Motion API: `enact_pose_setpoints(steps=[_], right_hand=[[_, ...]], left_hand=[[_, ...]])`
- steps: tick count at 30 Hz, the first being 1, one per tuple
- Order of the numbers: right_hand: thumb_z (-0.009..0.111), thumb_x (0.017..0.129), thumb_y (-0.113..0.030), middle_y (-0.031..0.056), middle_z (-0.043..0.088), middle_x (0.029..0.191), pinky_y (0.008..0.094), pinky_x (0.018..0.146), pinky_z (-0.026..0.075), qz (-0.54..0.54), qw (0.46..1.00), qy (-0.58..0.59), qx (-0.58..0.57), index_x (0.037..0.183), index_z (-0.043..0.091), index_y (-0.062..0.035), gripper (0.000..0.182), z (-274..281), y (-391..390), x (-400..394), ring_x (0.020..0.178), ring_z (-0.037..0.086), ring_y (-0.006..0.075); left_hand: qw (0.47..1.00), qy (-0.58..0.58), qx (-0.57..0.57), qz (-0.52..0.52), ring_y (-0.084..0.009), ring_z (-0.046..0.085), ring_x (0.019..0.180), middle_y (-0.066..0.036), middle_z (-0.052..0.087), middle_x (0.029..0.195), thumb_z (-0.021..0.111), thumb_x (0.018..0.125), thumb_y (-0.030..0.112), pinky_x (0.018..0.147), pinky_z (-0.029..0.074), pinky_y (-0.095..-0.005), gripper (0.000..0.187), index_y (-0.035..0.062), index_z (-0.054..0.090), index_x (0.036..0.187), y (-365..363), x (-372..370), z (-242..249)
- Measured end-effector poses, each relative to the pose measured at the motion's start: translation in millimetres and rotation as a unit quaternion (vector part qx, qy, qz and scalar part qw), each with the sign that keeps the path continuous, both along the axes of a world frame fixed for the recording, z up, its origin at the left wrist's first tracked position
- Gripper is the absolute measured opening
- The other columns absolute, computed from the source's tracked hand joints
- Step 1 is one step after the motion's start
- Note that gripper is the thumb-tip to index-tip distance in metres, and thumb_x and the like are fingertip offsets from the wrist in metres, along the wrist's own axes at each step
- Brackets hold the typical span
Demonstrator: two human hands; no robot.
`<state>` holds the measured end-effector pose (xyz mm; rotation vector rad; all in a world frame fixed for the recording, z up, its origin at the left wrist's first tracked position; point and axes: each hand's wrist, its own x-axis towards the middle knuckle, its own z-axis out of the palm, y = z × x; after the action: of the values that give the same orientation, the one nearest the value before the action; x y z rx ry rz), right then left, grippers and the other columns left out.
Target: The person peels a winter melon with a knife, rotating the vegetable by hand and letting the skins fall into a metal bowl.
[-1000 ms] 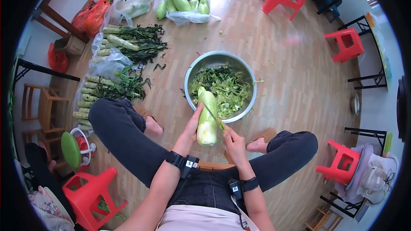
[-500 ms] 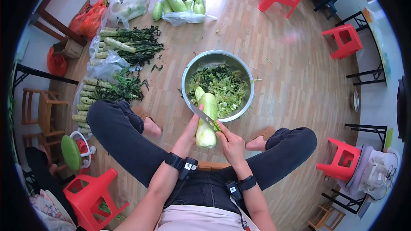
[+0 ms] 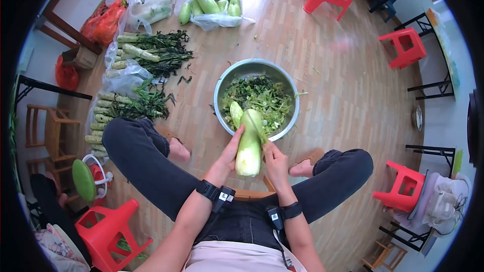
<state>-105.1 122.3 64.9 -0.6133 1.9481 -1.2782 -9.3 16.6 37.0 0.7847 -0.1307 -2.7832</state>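
Observation:
My left hand (image 3: 233,150) is wrapped around the side of a long pale green gourd (image 3: 250,146), held tilted over the near rim of the metal basin (image 3: 220,114). The gourd's near end is pale and peeled, while its far part keeps green skin. Against its right side, my right hand (image 3: 275,160) is closed on a knife (image 3: 262,135), whose blade now shows nearly edge-on. Green peelings (image 3: 269,102) and dark leaves fill the basin. Another pale green piece (image 3: 235,113) leans inside it, just left of the gourd.
Celtuce stalks (image 3: 113,106) with leaves lie on plastic at the left. More gourds (image 3: 204,0) rest in a plastic bag at the back. Red stools (image 3: 405,48) stand around the room. My knees flank the basin's near side.
The knife has swung from lying across the gourd to its right side, turning edge-on. My right hand has moved slightly right, and the gourd has shifted a little right and turned.

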Motion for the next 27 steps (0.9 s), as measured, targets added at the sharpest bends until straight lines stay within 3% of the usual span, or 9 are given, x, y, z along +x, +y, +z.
enact_pose_setpoints(steps=[3,7,9,12,15,27], right_hand=[[0.054,0.086,-0.019,0.0064,0.052,0.056,0.0234,0.049,0.039,0.068,0.997,0.04,-0.009,0.118,0.056,-0.0145,0.032,14,3,6,0.049,0.043,0.0063],[0.055,0.085,-0.021,0.0075,0.05,0.054,0.025,0.049,0.04,0.126,0.989,0.073,0.024,0.118,0.056,-0.0178,0.033,33,6,7,0.048,0.045,0.0082],[0.057,0.084,-0.025,0.0093,0.051,0.054,0.0276,0.049,0.041,0.153,0.982,0.094,0.057,0.118,0.056,-0.0217,0.034,35,10,6,0.046,0.049,0.0134],[0.059,0.083,-0.028,0.0104,0.054,0.057,0.0304,0.05,0.043,0.154,0.978,0.136,0.045,0.119,0.055,-0.0238,0.036,35,10,6,0.047,0.053,0.0187],[0.059,0.082,-0.029,0.0106,0.056,0.059,0.0316,0.05,0.043,0.123,0.969,0.213,-0.007,0.119,0.055,-0.0251,0.037,23,7,7,0.048,0.054,0.0206],[0.059,0.082,-0.03,0.011,0.059,0.062,0.0319,0.05,0.044,0.116,0.974,0.195,0.028,0.116,0.057,-0.0254,0.034,20,3,1,0.052,0.058,0.0223]], left_hand=[[0.996,-0.066,-0.021,0.048,-0.0186,0.061,0.081,-0.01,0.06,0.097,0.051,0.082,0.054,0.07,0.053,-0.0322,0.06,0.0049,0.047,0.116,-3,5,0],[0.995,-0.067,-0.069,0.039,-0.0212,0.061,0.08,-0.012,0.059,0.093,0.054,0.079,0.056,0.069,0.052,-0.0341,0.066,0.0019,0.045,0.116,-15,11,-8],[0.993,-0.087,-0.068,0.043,-0.0226,0.061,0.077,-0.014,0.059,0.092,0.053,0.079,0.055,0.066,0.053,-0.0352,0.066,0.0017,0.045,0.116,-17,9,0],[0.994,-0.09,-0.053,0.043,-0.025,0.061,0.077,-0.016,0.059,0.092,0.052,0.081,0.054,0.064,0.053,-0.0365,0.063,0.0016,0.045,0.116,-15,10,-4],[0.994,-0.076,-0.078,0.034,-0.0206,0.061,0.08,-0.013,0.058,0.095,0.053,0.08,0.055,0.07,0.052,-0.0329,0.065,0.0018,0.044,0.116,-8,8,-6],[0.993,-0.101,-0.048,0.03,-0.0169,0.06,0.081,-0.009,0.058,0.097,0.052,0.083,0.051,0.069,0.052,-0.031,0.057,0.0041,0.046,0.115,1,4,-8]])
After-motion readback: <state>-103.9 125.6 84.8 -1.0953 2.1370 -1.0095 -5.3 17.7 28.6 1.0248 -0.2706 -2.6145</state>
